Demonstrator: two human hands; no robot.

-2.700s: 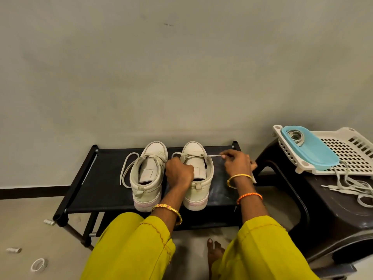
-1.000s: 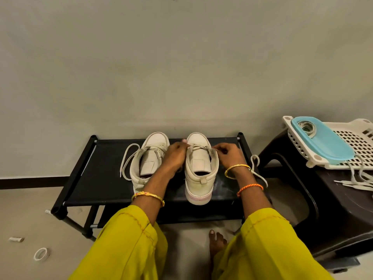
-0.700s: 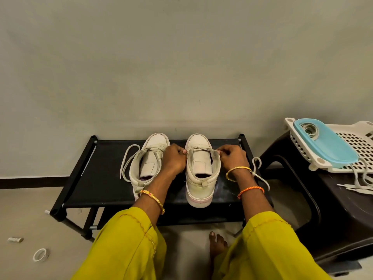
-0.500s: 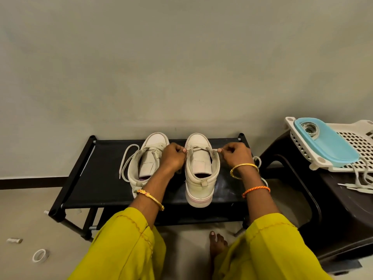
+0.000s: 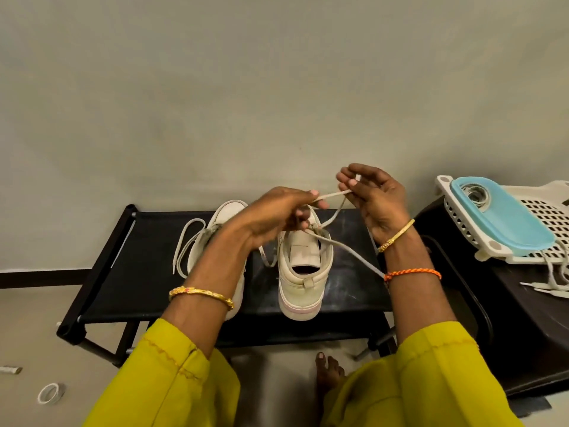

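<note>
both hands have come up since half a second ago: they were low at the eyelets, now they're raised above the toe with the lace pulled up between them. left hand [image 5: 277, 217] pinches the lace [image 5: 332, 195] between thumb and forefinger. right hand [image 5: 377, 200] pinches the other end of that stretch, fingers curled round it. one strand drops from there to the top eyelets of the shoe [image 5: 303, 272]; another runs off the eyelets across to my right wrist.

the shoe sits heel toward me, sole flat, on the black rack [image 5: 147, 241]. second shoe [image 5: 229, 211] is just beside it on the left, mostly hidden behind my left forearm. its loose lace [image 5: 184, 241] loops out over the rack top.

right of the rack: a dark moulded plastic stool [image 5: 523, 328] carrying a white perforated basket [image 5: 551, 211], a smooth blue lid [image 5: 505, 223] lying on it. spare flat laces [image 5: 551, 283] trail from the basket onto the stool. floor, left: tape roll [image 5: 50, 392].

the lace is flat and off-white. shoe upper is smooth cream with a pinkish sole edge.
</note>
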